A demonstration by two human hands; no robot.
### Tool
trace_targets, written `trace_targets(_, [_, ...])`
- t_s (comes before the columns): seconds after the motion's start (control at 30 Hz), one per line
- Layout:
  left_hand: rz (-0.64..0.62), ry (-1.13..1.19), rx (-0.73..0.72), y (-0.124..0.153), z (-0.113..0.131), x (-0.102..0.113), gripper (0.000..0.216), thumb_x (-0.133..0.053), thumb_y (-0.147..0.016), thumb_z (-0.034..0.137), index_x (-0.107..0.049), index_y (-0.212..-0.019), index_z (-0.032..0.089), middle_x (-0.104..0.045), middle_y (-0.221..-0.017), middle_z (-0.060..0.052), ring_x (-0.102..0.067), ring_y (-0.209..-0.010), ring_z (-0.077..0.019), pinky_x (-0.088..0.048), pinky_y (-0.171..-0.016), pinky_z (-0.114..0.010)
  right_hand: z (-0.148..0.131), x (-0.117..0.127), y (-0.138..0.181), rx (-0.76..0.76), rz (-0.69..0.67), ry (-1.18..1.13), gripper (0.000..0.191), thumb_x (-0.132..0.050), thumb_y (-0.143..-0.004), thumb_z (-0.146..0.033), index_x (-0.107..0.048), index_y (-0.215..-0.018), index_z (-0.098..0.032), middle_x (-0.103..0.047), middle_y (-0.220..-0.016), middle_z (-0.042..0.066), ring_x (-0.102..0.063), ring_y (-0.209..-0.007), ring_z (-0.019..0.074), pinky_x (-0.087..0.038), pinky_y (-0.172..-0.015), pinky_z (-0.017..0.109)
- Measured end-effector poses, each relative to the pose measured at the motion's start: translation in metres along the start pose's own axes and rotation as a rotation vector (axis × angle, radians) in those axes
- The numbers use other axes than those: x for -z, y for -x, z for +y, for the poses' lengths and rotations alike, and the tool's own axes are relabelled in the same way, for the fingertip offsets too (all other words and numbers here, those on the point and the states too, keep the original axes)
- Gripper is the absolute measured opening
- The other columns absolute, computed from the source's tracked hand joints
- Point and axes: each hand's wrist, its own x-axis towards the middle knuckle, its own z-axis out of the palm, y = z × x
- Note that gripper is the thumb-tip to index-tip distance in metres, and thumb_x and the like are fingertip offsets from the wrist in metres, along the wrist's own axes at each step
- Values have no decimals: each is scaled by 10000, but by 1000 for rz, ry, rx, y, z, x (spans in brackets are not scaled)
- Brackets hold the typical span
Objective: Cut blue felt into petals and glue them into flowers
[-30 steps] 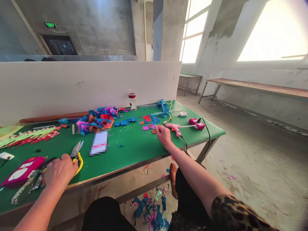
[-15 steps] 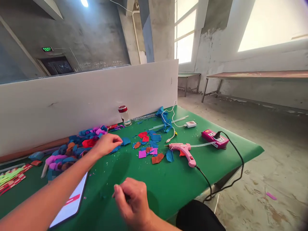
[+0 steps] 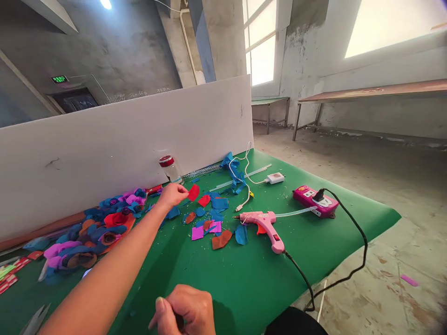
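My left hand (image 3: pixel 172 195) reaches out over the green table (image 3: pixel 314 242) and pinches a small red petal piece (image 3: pixel 193 192), lifted just above the scattered cut pieces. My right hand (image 3: pixel 185 311) is closed near the table's front edge, fingers curled around something small and dark I cannot make out. Loose blue, red, magenta and brown petal pieces (image 3: pixel 213 223) lie between the two hands. A pile of finished paper flowers (image 3: pixel 101 230) sits to the left of my left arm.
A pink glue gun (image 3: pixel 265 223) lies right of the pieces, its black cord running to a pink power strip (image 3: pixel 316 201). A red-capped glass jar (image 3: pixel 170 168) stands by the white partition (image 3: pixel 122 139). A white charger with cable (image 3: pixel 274 177) lies at the back.
My left hand moved right from the flower pile and picked up a red piece. My right hand drew back nearer the front edge. The view shifted slightly left.
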Motion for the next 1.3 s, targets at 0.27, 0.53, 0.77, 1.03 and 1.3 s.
trace_targets(0.27, [115, -127, -96, 23, 29, -17, 226, -536, -796, 194, -758, -839, 206, -759, -924, -61, -672, -876, -216, -465, -757, -283, -18, 19, -16, 17, -122, 8, 357, -505, -877, -232, -571, -531, -171, -435, -449, -29, -414, -438, 73, -301, -465, 210])
trace_targets(0.53, [-36, -138, -140, 15, 43, -56, 253, -575, -898, 348, -633, -1069, 172, -653, -1097, -70, -632, -942, -181, -528, -834, -384, -19, 19, -26, 9, -131, -4, 388, -473, -911, -246, -575, -545, -171, -442, -455, -28, -430, -449, 80, -327, -480, 212])
trace_targets(0.77, [190, -68, -43, 16, 2, -22, 219, -539, -842, 255, -741, -901, 195, -756, -892, -38, -680, -819, -175, -498, -730, -263, -11, 28, -22, -70, -164, 20, 371, -483, -927, -247, -611, -591, -160, -466, -499, -23, -443, -480, 81, -334, -506, 214])
trace_targets(1.03, [292, -92, -58, 33, -77, 29, 241, -532, -743, 247, -748, -838, 194, -755, -794, -43, -671, -724, -215, -482, -690, -291, -10, 18, -17, -110, -185, 6, 393, -480, -927, -261, -604, -568, -162, -450, -483, -25, -430, -475, 82, -328, -498, 214])
trace_targets(1.3, [151, -71, -204, 39, -79, 12, 237, -556, -696, 195, -761, -809, 232, -757, -934, -64, -650, -961, -255, -479, -875, -342, -11, 11, -16, -111, -204, 2, 374, -496, -905, -240, -605, -556, -160, -453, -470, -31, -429, -467, 74, -331, -498, 201])
